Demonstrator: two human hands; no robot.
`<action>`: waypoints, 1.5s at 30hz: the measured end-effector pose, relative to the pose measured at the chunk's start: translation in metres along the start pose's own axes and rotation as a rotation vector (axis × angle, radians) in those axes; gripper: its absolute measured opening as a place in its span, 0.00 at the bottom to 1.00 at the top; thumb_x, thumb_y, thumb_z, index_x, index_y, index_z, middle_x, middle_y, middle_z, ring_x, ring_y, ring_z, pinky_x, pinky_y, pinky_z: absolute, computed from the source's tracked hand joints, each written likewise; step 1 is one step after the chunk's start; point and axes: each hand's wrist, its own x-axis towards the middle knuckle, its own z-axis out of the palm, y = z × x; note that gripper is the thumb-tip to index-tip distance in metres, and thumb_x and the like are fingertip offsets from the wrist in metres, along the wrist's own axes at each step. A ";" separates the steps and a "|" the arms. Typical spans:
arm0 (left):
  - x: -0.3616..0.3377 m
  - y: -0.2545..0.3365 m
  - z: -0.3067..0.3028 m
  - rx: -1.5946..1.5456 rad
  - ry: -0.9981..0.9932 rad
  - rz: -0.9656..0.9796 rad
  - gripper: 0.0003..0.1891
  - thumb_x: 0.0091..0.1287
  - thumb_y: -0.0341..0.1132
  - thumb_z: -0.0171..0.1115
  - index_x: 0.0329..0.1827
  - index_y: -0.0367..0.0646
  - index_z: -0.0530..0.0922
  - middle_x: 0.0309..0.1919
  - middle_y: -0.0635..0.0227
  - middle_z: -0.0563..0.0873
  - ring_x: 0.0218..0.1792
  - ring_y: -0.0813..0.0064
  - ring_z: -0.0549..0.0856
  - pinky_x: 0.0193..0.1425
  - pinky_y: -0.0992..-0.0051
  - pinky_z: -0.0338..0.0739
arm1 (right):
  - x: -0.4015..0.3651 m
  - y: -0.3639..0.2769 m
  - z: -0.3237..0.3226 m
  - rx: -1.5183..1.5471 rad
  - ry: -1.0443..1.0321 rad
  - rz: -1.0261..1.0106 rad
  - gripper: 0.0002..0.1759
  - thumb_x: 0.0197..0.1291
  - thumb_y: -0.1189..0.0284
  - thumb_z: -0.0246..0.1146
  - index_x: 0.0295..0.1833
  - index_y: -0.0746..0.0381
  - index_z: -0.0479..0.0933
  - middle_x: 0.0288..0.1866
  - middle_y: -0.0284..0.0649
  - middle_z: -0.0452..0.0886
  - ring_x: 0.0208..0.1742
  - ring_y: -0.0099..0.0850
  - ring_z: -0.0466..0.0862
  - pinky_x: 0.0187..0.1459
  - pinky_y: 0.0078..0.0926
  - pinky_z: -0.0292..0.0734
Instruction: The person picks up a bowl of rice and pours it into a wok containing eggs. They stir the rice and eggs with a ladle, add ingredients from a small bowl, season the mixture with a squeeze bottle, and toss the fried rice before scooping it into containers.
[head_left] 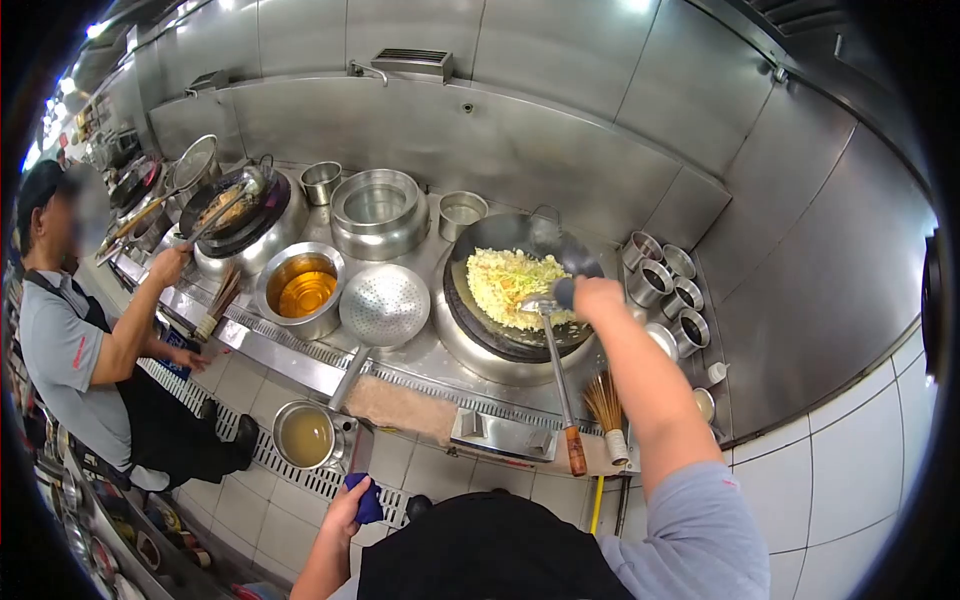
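Note:
My right hand [597, 298] reaches over the right rim of a black wok [580, 250] and is closed on a dark, rounded object [565, 293], whose kind I cannot make out. Yellow-white fried rice [510, 285] with green bits fills the wok's middle. A wok ladle [556, 365] rests with its metal head in the rice, and its wooden handle extends past the stove's front edge, free of either hand. Down by my apron, my left hand [343, 508] grips a bunched dark blue cloth [368, 500].
A perforated strainer [385, 303] lies left of the wok, beside a pot of orange oil [304, 290]. Several seasoning tins [651, 283] stand on the right. A bamboo brush [604, 405] sits at the front edge. To the left, a co-worker [80, 330] works at another wok [245, 215].

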 end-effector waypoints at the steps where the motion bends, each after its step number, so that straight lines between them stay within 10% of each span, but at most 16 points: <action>1: -0.004 0.007 -0.002 -0.003 0.025 0.011 0.17 0.65 0.42 0.64 0.51 0.43 0.73 0.37 0.67 0.82 0.36 0.73 0.82 0.38 0.72 0.80 | 0.000 0.008 -0.009 -0.011 -0.058 0.052 0.24 0.51 0.68 0.63 0.56 0.60 0.76 0.53 0.46 0.82 0.52 0.39 0.83 0.50 0.36 0.79; 5: 0.000 0.011 -0.027 -0.066 0.056 0.060 0.17 0.65 0.42 0.64 0.50 0.43 0.73 0.37 0.68 0.81 0.35 0.74 0.81 0.38 0.72 0.79 | -0.019 0.041 -0.023 -0.162 -0.071 0.220 0.16 0.53 0.70 0.61 0.49 0.59 0.82 0.54 0.46 0.81 0.53 0.40 0.83 0.48 0.36 0.80; 10: 0.021 0.013 -0.039 -0.024 -0.007 0.007 0.16 0.65 0.41 0.64 0.49 0.43 0.74 0.37 0.67 0.81 0.35 0.74 0.81 0.37 0.73 0.79 | -0.060 0.010 -0.037 -0.138 -0.024 -0.093 0.22 0.53 0.71 0.61 0.56 0.58 0.75 0.51 0.46 0.82 0.52 0.42 0.83 0.48 0.36 0.79; 18: 0.030 0.049 -0.014 0.043 -0.070 0.131 0.15 0.66 0.41 0.63 0.49 0.42 0.73 0.36 0.67 0.81 0.34 0.75 0.81 0.36 0.73 0.78 | -0.064 0.038 -0.031 -0.165 -0.082 0.188 0.15 0.59 0.71 0.57 0.51 0.58 0.80 0.53 0.45 0.82 0.53 0.40 0.83 0.49 0.35 0.79; 22: 0.030 0.049 -0.005 0.098 -0.074 0.040 0.16 0.66 0.41 0.63 0.50 0.42 0.73 0.36 0.67 0.82 0.34 0.75 0.81 0.37 0.73 0.79 | -0.091 0.018 -0.037 -0.092 -0.066 -0.111 0.26 0.49 0.66 0.68 0.55 0.57 0.73 0.49 0.45 0.82 0.51 0.41 0.83 0.48 0.37 0.78; 31: 0.033 0.051 0.012 0.106 -0.110 0.050 0.15 0.65 0.41 0.63 0.48 0.42 0.74 0.36 0.67 0.82 0.33 0.76 0.81 0.35 0.73 0.79 | -0.103 0.040 -0.025 -0.107 -0.006 -0.038 0.16 0.59 0.72 0.54 0.53 0.62 0.76 0.47 0.44 0.84 0.48 0.42 0.84 0.47 0.39 0.79; 43: 0.030 0.037 0.062 0.092 -0.078 0.089 0.16 0.65 0.42 0.64 0.50 0.43 0.73 0.36 0.68 0.82 0.32 0.76 0.80 0.33 0.73 0.78 | -0.132 0.130 0.097 0.701 -0.094 0.024 0.45 0.44 0.59 0.73 0.68 0.58 0.62 0.53 0.48 0.80 0.55 0.41 0.80 0.58 0.34 0.72; 45: 0.032 0.027 0.068 0.091 -0.078 0.063 0.16 0.65 0.42 0.64 0.49 0.43 0.73 0.35 0.67 0.82 0.31 0.75 0.80 0.32 0.73 0.77 | -0.152 0.138 0.136 1.605 0.033 -0.053 0.46 0.46 0.62 0.73 0.70 0.60 0.61 0.54 0.44 0.79 0.55 0.40 0.80 0.61 0.36 0.70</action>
